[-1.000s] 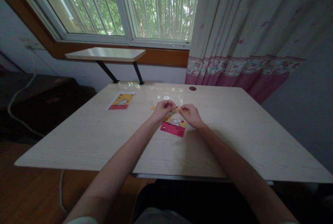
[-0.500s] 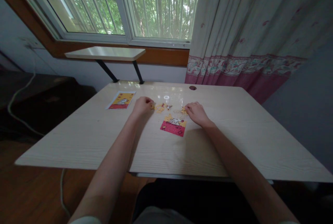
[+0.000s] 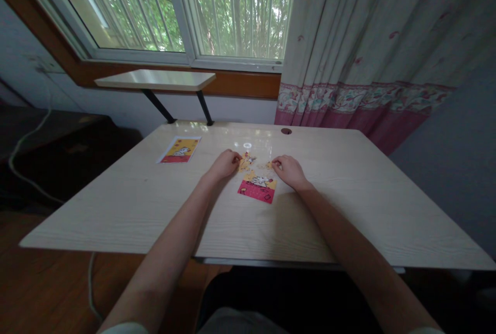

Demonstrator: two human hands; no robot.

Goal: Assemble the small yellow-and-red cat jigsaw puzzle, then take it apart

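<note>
A partly joined jigsaw puzzle [image 3: 256,192] lies on the table, its lower part red with a white cartoon figure and some yellow above. Behind it is a cluster of loose yellow puzzle pieces [image 3: 246,162]. At the left edge of that cluster, my left hand [image 3: 227,164] has its fingers curled and its fingertips against the pieces. My right hand [image 3: 290,170] is closed too, thumb and fingers pinched beside a smaller group of pieces [image 3: 267,165]. What either pinch holds is too small to make out.
A printed reference picture [image 3: 180,150] in yellow and red lies on the left of the pale table [image 3: 127,210]. A raised shelf [image 3: 158,79] on black legs stands at the back left. By the back edge is a round cable hole [image 3: 286,131].
My left hand has moved right and slightly nearer, pushing the loose pieces into a tighter cluster. My right hand has shifted slightly left and nearer. The joined puzzle stays in place.
</note>
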